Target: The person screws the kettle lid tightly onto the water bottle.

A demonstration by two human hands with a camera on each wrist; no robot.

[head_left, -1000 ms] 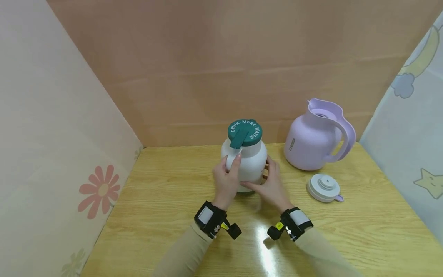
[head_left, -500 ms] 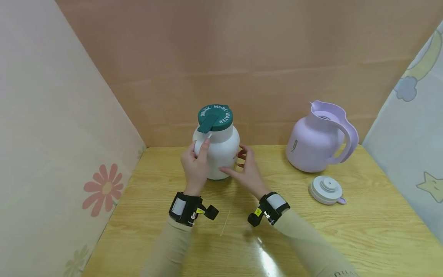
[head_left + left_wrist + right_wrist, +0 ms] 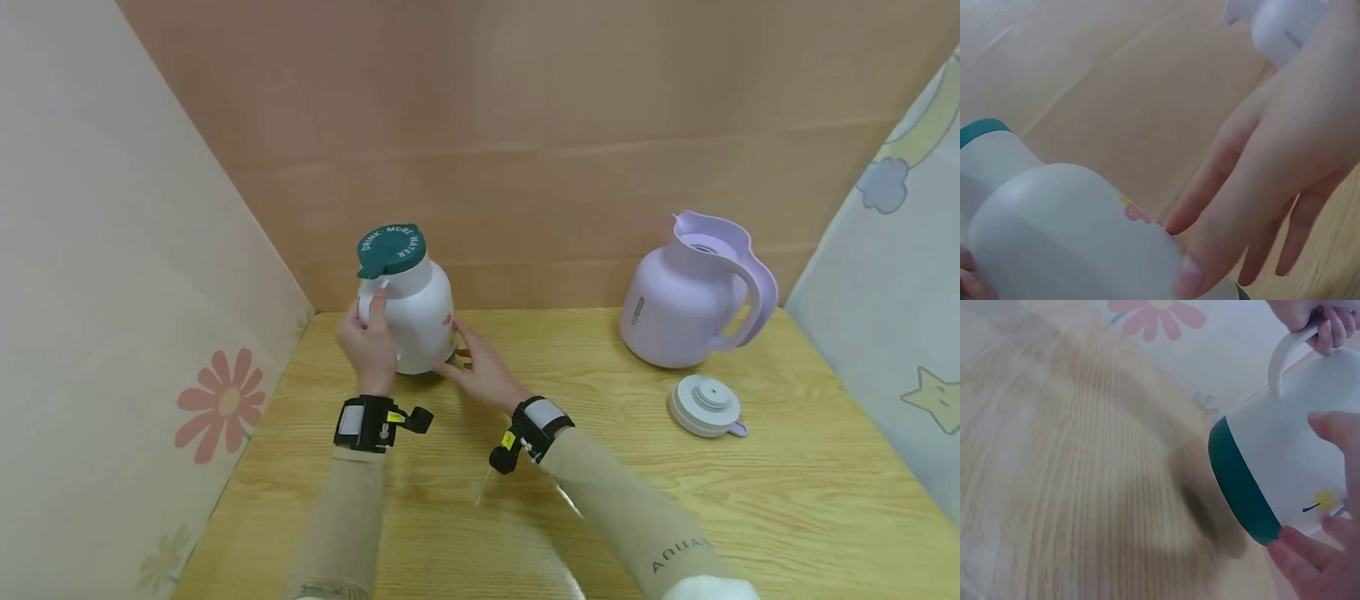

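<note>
A white jug (image 3: 418,317) with a dark green lid (image 3: 392,248) stands near the table's back left. My left hand (image 3: 367,342) grips its white handle from the left; in the right wrist view the left hand's fingers (image 3: 1319,322) curl round the handle above the white jug (image 3: 1291,462) and its green base band (image 3: 1238,487). My right hand (image 3: 480,367) rests on the jug's right side with straight, spread fingers. In the left wrist view those fingers (image 3: 1254,200) lie flat against the white jug (image 3: 1072,237).
A lilac jug (image 3: 686,296) without its lid stands at the back right, and its white lid (image 3: 705,404) lies on the wooden table (image 3: 600,433) in front of it. Patterned walls close in the left, back and right sides.
Both hands have carried the white jug from the middle of the table to the left and back. The right hand's fingers have straightened along its side.
</note>
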